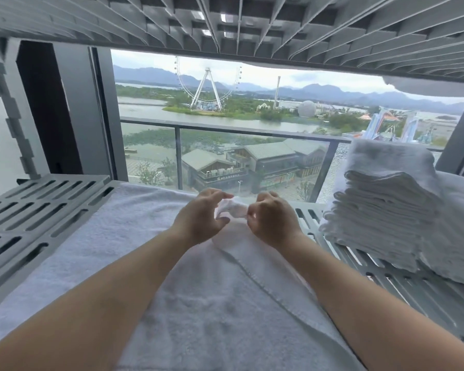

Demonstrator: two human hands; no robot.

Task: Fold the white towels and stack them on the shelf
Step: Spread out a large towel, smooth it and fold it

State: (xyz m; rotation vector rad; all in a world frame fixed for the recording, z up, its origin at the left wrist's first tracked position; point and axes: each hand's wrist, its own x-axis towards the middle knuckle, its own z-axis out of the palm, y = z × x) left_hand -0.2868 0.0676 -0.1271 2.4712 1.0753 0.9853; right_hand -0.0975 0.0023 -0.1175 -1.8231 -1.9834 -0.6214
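**No legible writing in view**

Nothing here can be read. The only candidate is a pale strip of signage point(227, 178) along the front of the low grey-roofed building point(212, 167) seen through the window point(150, 124). Its marks are too small and blurred to make out as letters or numbers.
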